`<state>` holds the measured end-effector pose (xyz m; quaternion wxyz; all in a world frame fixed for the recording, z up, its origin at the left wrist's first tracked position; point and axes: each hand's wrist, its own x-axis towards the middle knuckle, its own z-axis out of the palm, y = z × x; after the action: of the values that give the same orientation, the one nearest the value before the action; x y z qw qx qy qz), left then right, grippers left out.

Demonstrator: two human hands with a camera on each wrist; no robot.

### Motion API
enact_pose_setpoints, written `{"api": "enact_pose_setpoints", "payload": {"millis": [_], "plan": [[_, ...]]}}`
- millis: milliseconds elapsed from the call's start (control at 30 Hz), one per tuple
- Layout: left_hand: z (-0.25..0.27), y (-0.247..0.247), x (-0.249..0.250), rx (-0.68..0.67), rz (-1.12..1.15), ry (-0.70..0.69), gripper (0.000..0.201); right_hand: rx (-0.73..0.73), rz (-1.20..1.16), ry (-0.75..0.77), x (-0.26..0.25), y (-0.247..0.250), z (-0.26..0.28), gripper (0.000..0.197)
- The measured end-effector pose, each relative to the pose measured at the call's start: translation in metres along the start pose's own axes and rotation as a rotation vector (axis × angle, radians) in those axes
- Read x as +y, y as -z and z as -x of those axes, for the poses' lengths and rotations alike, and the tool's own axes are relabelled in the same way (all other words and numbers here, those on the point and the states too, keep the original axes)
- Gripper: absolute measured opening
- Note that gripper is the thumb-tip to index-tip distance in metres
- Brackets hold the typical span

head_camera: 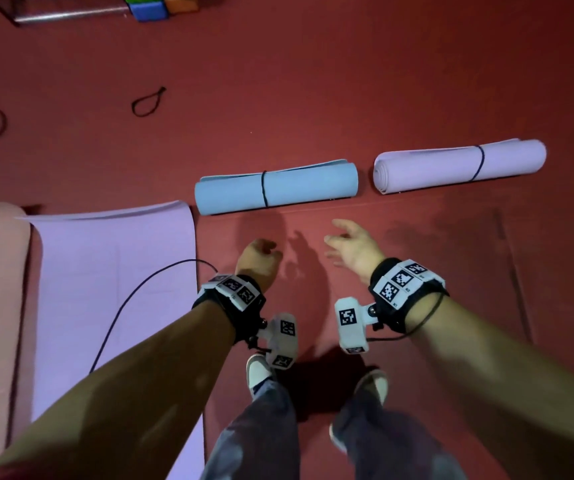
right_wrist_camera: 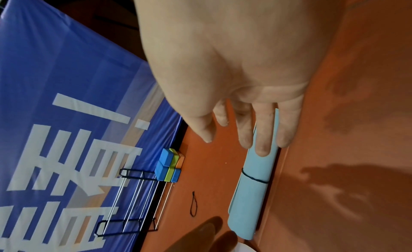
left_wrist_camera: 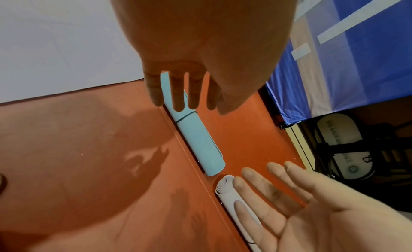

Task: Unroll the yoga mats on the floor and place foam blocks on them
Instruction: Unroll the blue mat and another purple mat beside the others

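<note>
You had two mats (head_camera: 116,271) unrolled; beyond your spread, empty hands (head_camera: 355,249), two tied rolls (head_camera: 275,187) and every foam block (head_camera: 161,5) remained.

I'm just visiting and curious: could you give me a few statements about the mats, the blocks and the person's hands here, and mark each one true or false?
1. The blue rolled mat has a dark band around it. True.
2. The right hand grips the lilac rolled mat. False: its fingers are spread and hold nothing; it hovers short of both rolls.
3. A lilac mat already lies unrolled on the floor, to the person's left. True.
4. Foam blocks sit on the unrolled mat. False: they are stacked at the far edge of the floor, beside a wire rack.
5. The left hand holds a loose band. False: it holds nothing; two loose bands lie on the floor farther off.
</note>
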<state>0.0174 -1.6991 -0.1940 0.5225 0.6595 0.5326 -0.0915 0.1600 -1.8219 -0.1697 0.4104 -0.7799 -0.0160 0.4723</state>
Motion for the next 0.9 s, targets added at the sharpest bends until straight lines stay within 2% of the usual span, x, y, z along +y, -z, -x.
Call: {"api": "enact_pose_setpoints", "payload": {"millis": [133,433,700,900], "plan": [[-0.038,-0.017,0.023,0.019,-0.007,0.029,0.033,-0.036,0.025,0.001,-0.012,0.024,-0.051,0.047],[-0.109,-0.082,0.052,0.122,0.064,0.191,0.034,-0.202,0.125,-0.016,-0.011,0.082,-0.157,0.043],[-0.167,-0.11,0.042,0.149,0.126,0.264,0.036,-0.231,0.203,-0.053,-0.007,0.068,-0.244,0.043],[-0.222,-0.121,0.037,0.094,0.137,0.271,0.037,-0.202,0.227,-0.055,-0.018,0.062,-0.297,0.045]]}}
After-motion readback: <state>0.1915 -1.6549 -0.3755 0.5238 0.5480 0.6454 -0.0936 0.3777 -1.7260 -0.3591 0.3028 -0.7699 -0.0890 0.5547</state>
